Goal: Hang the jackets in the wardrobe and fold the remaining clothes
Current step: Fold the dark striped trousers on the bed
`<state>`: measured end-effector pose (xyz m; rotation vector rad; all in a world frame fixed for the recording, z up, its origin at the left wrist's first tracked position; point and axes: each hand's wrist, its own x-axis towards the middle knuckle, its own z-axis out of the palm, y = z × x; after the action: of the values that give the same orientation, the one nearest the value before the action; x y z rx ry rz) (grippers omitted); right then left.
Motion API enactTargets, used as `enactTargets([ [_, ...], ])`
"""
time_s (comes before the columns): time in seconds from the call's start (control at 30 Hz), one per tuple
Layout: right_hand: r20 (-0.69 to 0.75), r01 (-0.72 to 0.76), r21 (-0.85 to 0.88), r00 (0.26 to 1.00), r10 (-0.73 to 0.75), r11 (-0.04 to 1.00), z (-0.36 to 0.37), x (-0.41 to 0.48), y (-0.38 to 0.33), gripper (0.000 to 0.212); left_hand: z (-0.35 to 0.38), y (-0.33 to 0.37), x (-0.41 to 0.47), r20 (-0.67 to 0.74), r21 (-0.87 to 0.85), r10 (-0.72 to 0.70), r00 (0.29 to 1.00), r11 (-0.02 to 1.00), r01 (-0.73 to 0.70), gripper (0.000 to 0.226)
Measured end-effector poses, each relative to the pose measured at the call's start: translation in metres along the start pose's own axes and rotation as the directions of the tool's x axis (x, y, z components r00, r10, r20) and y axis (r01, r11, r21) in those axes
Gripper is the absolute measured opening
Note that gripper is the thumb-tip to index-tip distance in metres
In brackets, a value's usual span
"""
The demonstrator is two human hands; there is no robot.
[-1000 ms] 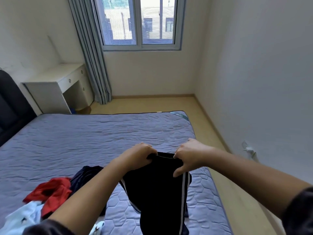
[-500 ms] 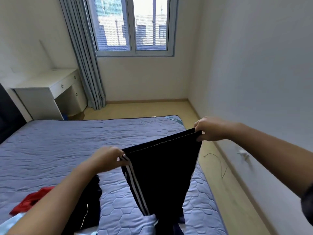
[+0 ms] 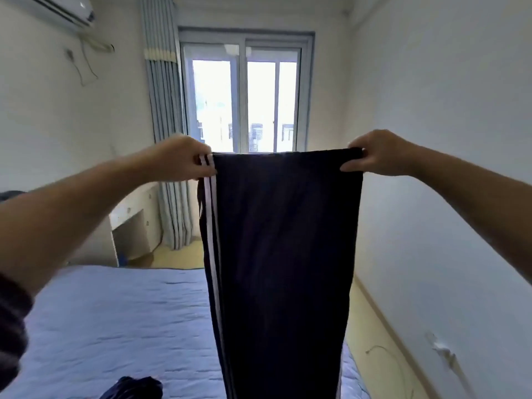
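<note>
One head-worn view looks forward across the bed [image 3: 115, 326] toward the window [image 3: 244, 105] (hands close in front).

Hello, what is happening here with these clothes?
A person holds up dark trousers with white side stripes, the left hand and the right hand each gripping one end of the waistband. The trousers hang straight down in front of the window, above the bed. They are spread out but not folded yet. Another dark garment lies on the bed near the bottom edge of the view.
</note>
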<state>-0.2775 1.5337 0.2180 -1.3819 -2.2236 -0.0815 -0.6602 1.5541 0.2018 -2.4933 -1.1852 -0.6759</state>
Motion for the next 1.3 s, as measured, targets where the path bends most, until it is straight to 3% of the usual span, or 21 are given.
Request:
enactTargets([
  [0.07,-0.069,0.024,-0.093,0.997,-0.03,0.995,-0.028,0.017,-0.007,0.036,-0.034,-0.002,0.02,-0.088,0.045,0.005,0.996,0.999,-0.001,0.028],
  [0.2,0.143,0.04,-0.338,0.99,0.009,0.94,-0.035,0.028,-0.016,0.023,-0.058,0.001,0.036,-0.109,0.084,-0.013,0.994,0.996,0.022,0.032],
  [0.3,0.134,0.017,-0.305,0.991,0.025,0.952,-0.034,0.029,-0.022,0.027,-0.055,0.003,0.038,-0.092,0.139,-0.025,0.995,0.99,0.038,0.035],
  [0.43,0.216,-0.008,-0.278,0.974,0.071,0.961,-0.026,0.024,-0.031,0.018,-0.06,0.005,0.034,-0.106,0.032,-0.055,0.993,0.998,0.058,0.031],
  [0.57,0.319,0.058,-0.331,0.946,0.054,0.942,-0.007,0.017,-0.038,0.02,-0.06,0.006,0.024,0.095,-0.004,-0.119,0.988,0.993,0.12,0.023],
  [0.73,0.366,0.139,-0.401,0.93,0.019,0.905,0.001,0.011,-0.039,0.027,-0.057,-0.001,0.006,0.386,0.095,-0.133,0.913,0.99,0.104,0.015],
  [0.83,0.433,0.191,-0.357,0.901,-0.019,0.914,0.007,0.006,-0.048,0.025,-0.054,-0.008,-0.003,0.404,0.261,-0.16,0.901,0.964,0.054,0.02],
  [0.97,0.472,0.216,-0.275,0.879,-0.064,0.937,0.011,0.0,-0.057,0.023,-0.052,-0.02,-0.014,0.282,0.353,-0.145,0.948,0.935,0.038,0.036],
  [1.1,0.339,0.11,-0.251,0.941,-0.019,0.962,0.007,-0.001,-0.058,0.047,-0.047,-0.016,-0.015,0.066,0.164,-0.06,0.996,0.985,0.048,0.044],
  [1.17,0.258,0.067,-0.129,0.966,-0.032,0.989,0.003,-0.001,-0.054,0.038,-0.05,-0.012,-0.014,-0.011,0.071,-0.076,0.997,0.995,0.077,0.041],
  [1.3,0.311,-0.007,0.127,0.95,-0.034,0.992,-0.006,-0.002,-0.045,0.016,-0.056,-0.007,-0.015,0.094,-0.021,-0.132,0.987,0.991,0.135,0.022],
])
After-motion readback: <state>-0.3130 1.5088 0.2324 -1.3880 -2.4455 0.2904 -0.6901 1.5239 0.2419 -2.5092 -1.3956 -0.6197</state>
